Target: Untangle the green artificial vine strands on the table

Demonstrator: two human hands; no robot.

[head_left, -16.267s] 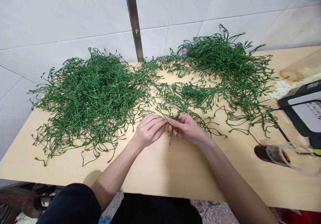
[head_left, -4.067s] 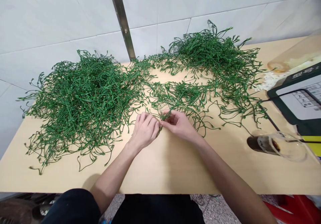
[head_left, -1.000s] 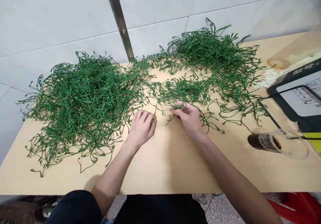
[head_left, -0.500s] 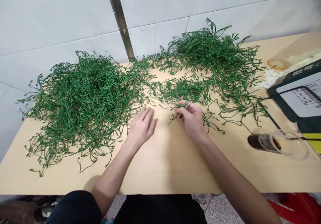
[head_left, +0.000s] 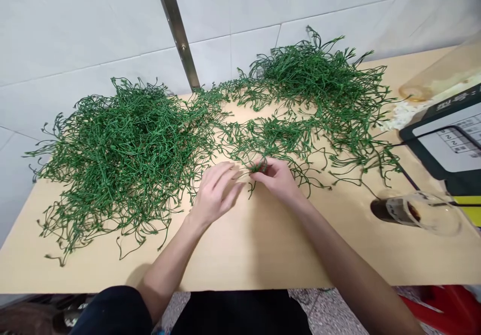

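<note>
Thin green artificial stems with small forked tips lie tangled on the table, in a large pile (head_left: 128, 139) on the left and another pile (head_left: 315, 74) at the back right. Between them a looser strip of stems (head_left: 278, 132) is spread out. My right hand (head_left: 276, 177) pinches a few green stems (head_left: 257, 169) between thumb and fingertips, just in front of that strip. Close by on its left is my left hand (head_left: 218, 192), its fingers stretched and slightly apart. Loose stem ends reach near its fingertips; whether they touch is unclear.
At the right stands a clear plastic cup (head_left: 417, 214), apparently on its side, with dark liquid. Behind it are a dark-framed bag with a white label (head_left: 451, 144) and small white pieces (head_left: 406, 116). A tiled wall (head_left: 255, 4) with a metal strip (head_left: 176, 29) borders the wooden table (head_left: 233, 255).
My right hand has moved left with the pinched stems, toward my left hand. My left hand has shifted slightly right, its fingers spreading a little.
</note>
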